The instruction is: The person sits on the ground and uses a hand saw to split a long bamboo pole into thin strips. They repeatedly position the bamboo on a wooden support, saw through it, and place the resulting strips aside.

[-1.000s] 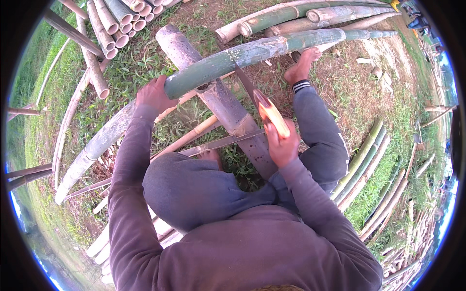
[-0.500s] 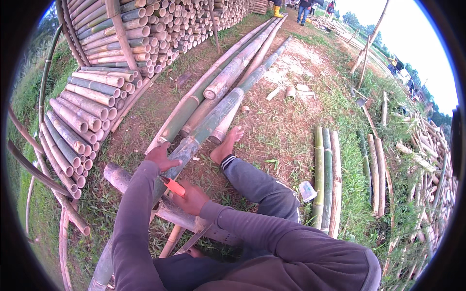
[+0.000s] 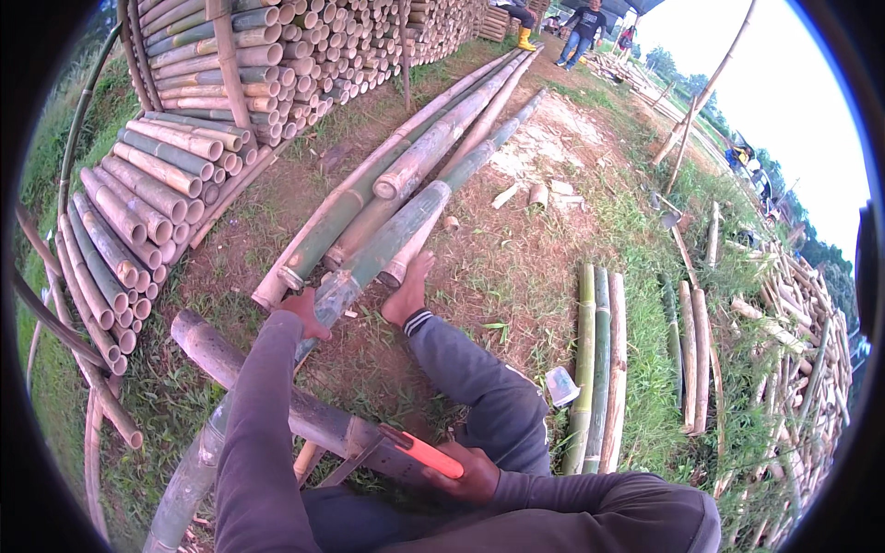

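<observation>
Gripping a long green-grey bamboo pole at its near end is my left hand. My left forearm hides part of it, and a thick bamboo length shows on the arm's other side; whether the two join I cannot tell. A thicker bamboo log lies crosswise in front of me, propped on legs. Above its right part, my right hand is closed round an orange-handled tool; its blade cannot be made out. Beside the pole rest several other bamboo poles. My bare foot is next to them.
Stacked bamboo fills the left side. Cut bamboo lengths lie on the grass at right, beside a small clear container. A heap of bamboo scraps is farther right. A person stands at the back, near another in yellow boots.
My right hand has pulled the orange-handled tool away from the pole, down and to the right. My left hand stays on the pole. The camera view has shifted slightly.
</observation>
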Motion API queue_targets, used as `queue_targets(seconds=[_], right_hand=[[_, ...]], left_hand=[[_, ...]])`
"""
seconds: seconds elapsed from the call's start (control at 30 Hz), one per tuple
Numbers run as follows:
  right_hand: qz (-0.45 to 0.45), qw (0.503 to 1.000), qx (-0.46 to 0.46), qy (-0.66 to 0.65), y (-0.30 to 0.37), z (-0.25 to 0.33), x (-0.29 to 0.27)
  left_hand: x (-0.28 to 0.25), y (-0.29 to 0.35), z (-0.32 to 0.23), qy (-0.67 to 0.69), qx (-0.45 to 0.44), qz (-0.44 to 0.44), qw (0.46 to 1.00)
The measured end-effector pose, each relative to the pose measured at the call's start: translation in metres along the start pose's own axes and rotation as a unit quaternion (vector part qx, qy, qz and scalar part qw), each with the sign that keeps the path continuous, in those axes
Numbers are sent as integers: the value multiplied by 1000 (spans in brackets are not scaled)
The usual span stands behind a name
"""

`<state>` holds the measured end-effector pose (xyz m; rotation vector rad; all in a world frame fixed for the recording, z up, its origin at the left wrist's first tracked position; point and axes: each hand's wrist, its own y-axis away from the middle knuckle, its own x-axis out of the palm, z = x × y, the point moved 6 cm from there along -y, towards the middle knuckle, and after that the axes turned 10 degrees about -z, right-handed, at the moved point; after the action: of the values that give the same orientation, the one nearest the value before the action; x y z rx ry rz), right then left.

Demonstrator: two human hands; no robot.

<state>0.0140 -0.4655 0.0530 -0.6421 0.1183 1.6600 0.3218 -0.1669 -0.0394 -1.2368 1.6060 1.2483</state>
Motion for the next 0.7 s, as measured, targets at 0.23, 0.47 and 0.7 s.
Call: queue_targets(seconds=[0.23, 0.47, 0.7], right_hand=[[-13, 1000, -6, 1, -120, -46, 136], [16, 999, 36, -16, -27, -33, 51], [22, 999, 23, -20, -89, -45, 114]], left_hand=[[5, 0, -1, 7, -4, -7, 1000], [8, 6, -5, -27, -20, -16, 999], [3, 0, -6, -48, 31, 7, 998]])
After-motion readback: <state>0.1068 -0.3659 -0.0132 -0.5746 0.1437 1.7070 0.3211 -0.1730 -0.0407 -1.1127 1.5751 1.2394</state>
